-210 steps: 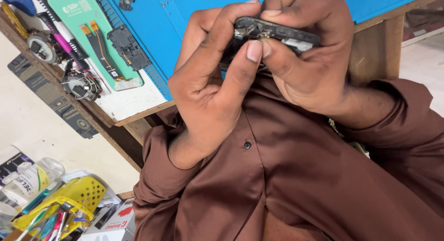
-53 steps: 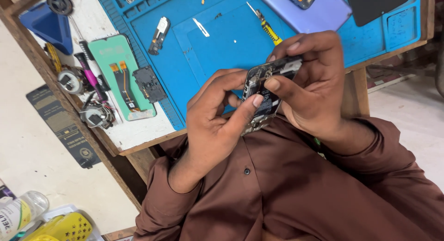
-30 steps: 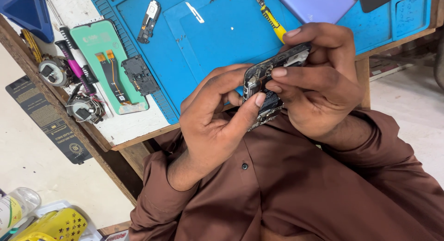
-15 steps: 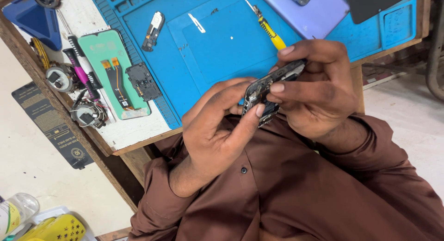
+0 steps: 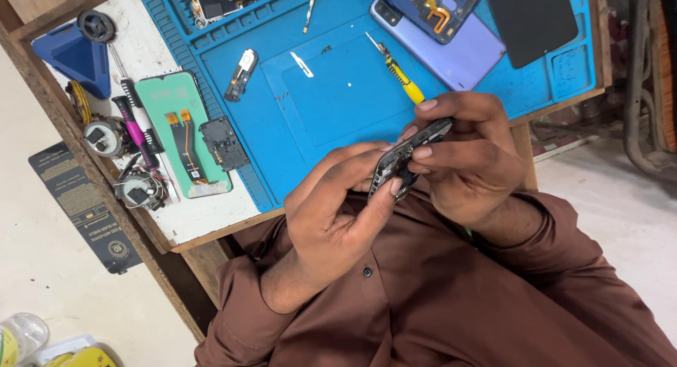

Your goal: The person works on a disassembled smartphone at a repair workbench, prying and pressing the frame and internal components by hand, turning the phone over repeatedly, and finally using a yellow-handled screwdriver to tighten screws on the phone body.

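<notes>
A: Both hands are up off the bench, centre of frame. The left hand (image 5: 335,219) cradles a dark opened phone frame (image 5: 405,159) from below, its thumb pressed along the lower edge. The right hand (image 5: 469,162) pinches the upper end, fingers closed over the top rim. So both grips are clamped on the same part.

B: Step in hand?

A: My reading: working at an edge or seam of the frame, held close to the chest above the brown shirt (image 5: 451,296). No tool in either hand. The next move likely calls for steady counter-pressure from the left thumb while the right fingers work the end; the part looks thin, so light force.

B: Containers?

A: The blue work mat (image 5: 338,99), top centre, has moulded trays along its rim. Its right-hand trays look bare. The top-left tray holds small parts, too cramped to identify. On the mat's flat: a yellow-handled screwdriver (image 5: 398,71), a lilac phone back (image 5: 451,46) upper right, a black panel (image 5: 530,18). Left of the mat, a green-backed screen (image 5: 183,134) with orange flex cables lies on the wooden bench (image 5: 211,226).
</notes>
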